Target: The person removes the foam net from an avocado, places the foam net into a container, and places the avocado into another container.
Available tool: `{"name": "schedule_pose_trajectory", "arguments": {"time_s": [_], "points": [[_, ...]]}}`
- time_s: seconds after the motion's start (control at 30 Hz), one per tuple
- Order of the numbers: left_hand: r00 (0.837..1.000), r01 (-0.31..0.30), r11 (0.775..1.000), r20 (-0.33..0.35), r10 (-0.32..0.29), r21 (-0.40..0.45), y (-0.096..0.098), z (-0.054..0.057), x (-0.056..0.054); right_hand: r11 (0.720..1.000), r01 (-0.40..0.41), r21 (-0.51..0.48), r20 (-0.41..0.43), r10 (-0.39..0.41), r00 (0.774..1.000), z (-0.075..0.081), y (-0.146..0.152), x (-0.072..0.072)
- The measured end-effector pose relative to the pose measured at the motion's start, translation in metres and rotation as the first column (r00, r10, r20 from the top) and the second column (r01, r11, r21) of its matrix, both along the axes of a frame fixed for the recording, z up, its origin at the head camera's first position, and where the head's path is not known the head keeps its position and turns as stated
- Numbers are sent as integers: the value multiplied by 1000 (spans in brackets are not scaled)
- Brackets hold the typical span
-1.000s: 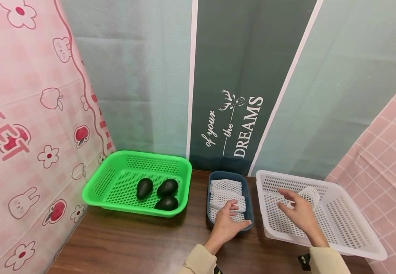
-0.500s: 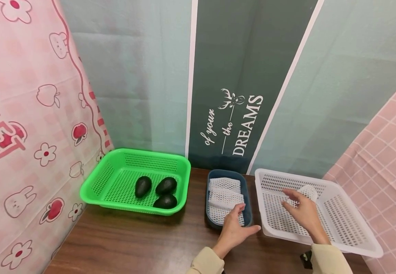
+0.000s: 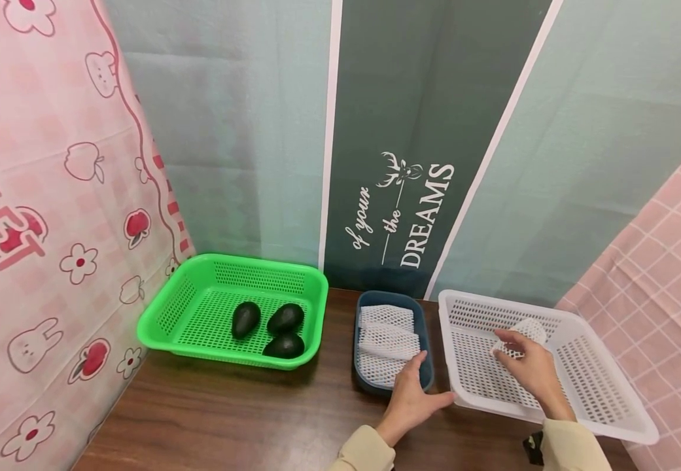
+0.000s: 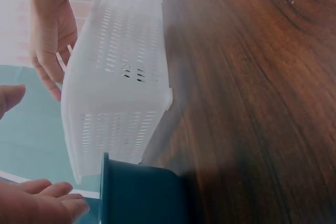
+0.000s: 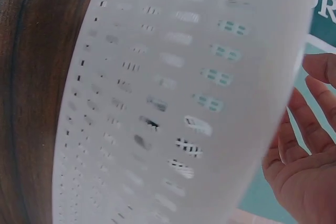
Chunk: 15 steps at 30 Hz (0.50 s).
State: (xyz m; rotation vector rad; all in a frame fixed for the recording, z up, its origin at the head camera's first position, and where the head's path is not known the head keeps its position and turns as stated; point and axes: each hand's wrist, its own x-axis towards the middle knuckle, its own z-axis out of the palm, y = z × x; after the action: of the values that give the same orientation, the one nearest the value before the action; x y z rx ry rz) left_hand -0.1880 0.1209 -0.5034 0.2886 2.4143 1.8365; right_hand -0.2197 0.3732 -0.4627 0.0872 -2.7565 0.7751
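In the head view my right hand (image 3: 533, 371) hovers over the white perforated basket (image 3: 608, 330), thumb and fingers curved and parted. Beneath its fingers lies a white foam net (image 3: 531, 329), partly covered by the hand. The right wrist view has the hand (image 5: 307, 145) beyond the basket wall, and nothing shows between thumb and fingers. My left hand (image 3: 411, 400) is at the near right corner of the blue box (image 3: 424, 327), fingers straight and thumb spread toward the white basket. Several white foam nets (image 3: 388, 340) lie in that box.
To the left stands a green perforated basket (image 3: 163, 314) with three dark avocados (image 3: 247, 320) in it. All the containers rest on a brown wooden table (image 3: 210, 412). A fabric backdrop (image 3: 396, 98) rises close behind them.
My left hand has moved right, from over the nets in the blue box to its near right corner. My right hand has shifted slightly right, and its thumb and fingers have drawn a little closer.
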Motion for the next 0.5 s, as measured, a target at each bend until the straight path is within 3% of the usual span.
{"name": "schedule_pose_trajectory", "arguments": {"time_s": [0.27,0.5], "points": [[1000,-8,1000,2,8,-9,7,-6,0,1000,22,6,-5,-22,1000,-5,8,1],[1000,9,1000,-4,-9,18,14,-10,1,1000,15,12,-32,-15,999,0,17,-1]]}}
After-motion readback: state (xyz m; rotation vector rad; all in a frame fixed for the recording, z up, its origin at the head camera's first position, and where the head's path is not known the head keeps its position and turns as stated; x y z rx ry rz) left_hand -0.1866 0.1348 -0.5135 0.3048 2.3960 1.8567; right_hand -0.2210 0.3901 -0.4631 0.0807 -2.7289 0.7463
